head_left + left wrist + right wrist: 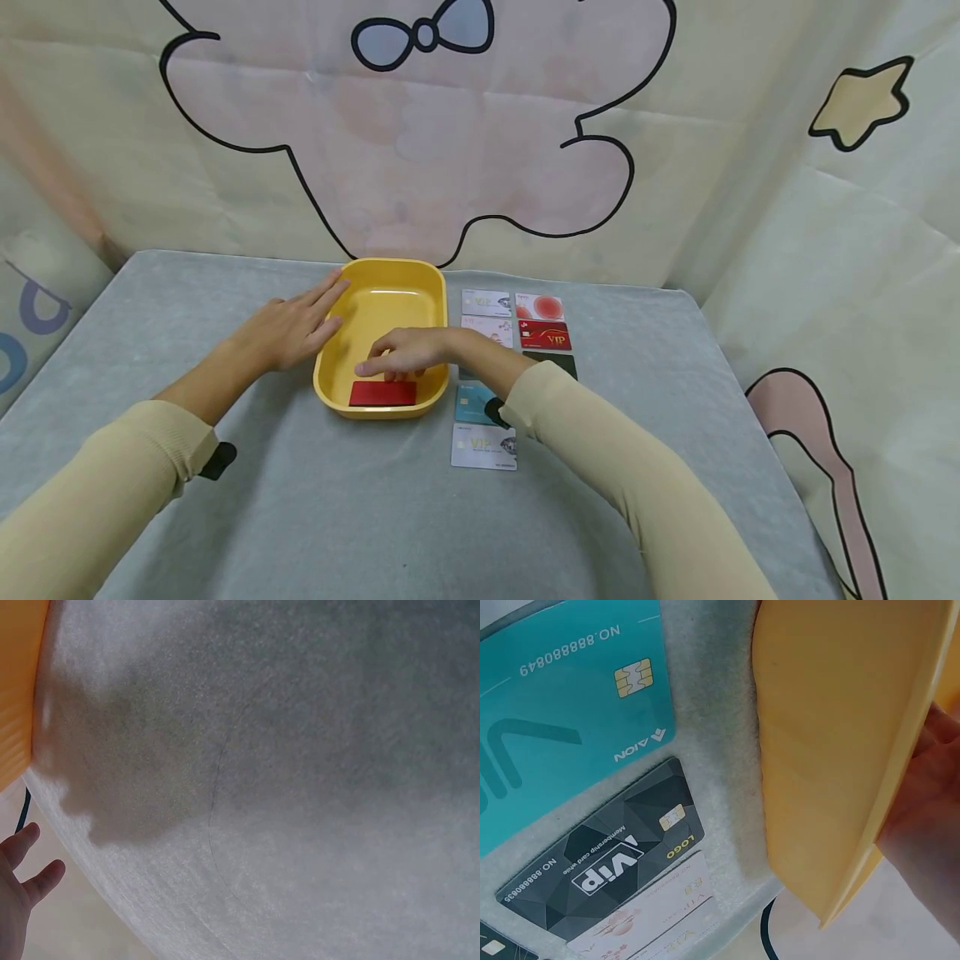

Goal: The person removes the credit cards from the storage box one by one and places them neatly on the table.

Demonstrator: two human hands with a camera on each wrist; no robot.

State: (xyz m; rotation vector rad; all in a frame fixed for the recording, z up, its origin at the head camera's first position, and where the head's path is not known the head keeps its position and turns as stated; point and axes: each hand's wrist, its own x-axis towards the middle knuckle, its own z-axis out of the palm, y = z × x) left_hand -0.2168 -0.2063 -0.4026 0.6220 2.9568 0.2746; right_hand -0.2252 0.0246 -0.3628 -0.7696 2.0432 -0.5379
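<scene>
Red card [382,393] in yellow tray [390,287], right hand [405,352] above it.

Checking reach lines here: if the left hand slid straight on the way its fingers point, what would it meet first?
The left hand points up-right, its fingertips already at the yellow tray's left rim. Going on, it would likely meet that rim first, then cross the bare far end. Its height is hard to judge.
</scene>
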